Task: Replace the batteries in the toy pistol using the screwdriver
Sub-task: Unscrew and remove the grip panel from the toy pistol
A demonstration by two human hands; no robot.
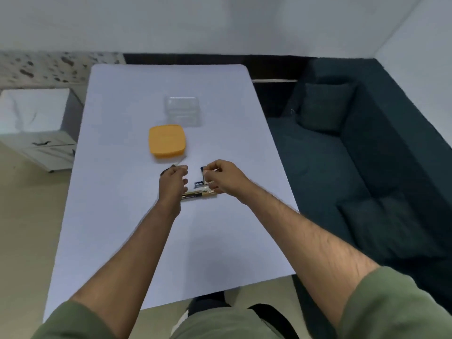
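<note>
White table (137, 241) is filling the middle of the frame, with a pale wall behind it at the top. Near the centre of the frame, the toy pistol (198, 193) is lying on the table between the two hands; it is looking gold and dark, long and thin, and beside its upper edge a small blue part (198, 184) is showing. I cannot tell if this blue part is joined to the pistol or lying apart.

The right hand (223, 178) is hovering just above the pistol with its fingers curled, and it is pinching a small pale object (208, 172) with a dark blue end; the object is too small and blurred to name surely. The left hand (172, 183) is sitting just left of the pistol, its fingers bent around something dark at its upper left edge. A thin metal shaft is sticking out above this hand toward the upper right, so it is holding the screwdriver (180, 160).

Just above the left hand, an orange lid (167, 141) with rounded corners is lying flat on the table. Further up, a clear plastic container (183, 111) is standing on the table, near the lid but apart from it.

At the right side of the frame a dark teal sofa (362, 152) with a cushion is standing beside the table. At the upper left a white cabinet (36, 128) is standing on the beige floor. Green sleeves are showing at the bottom corners.
</note>
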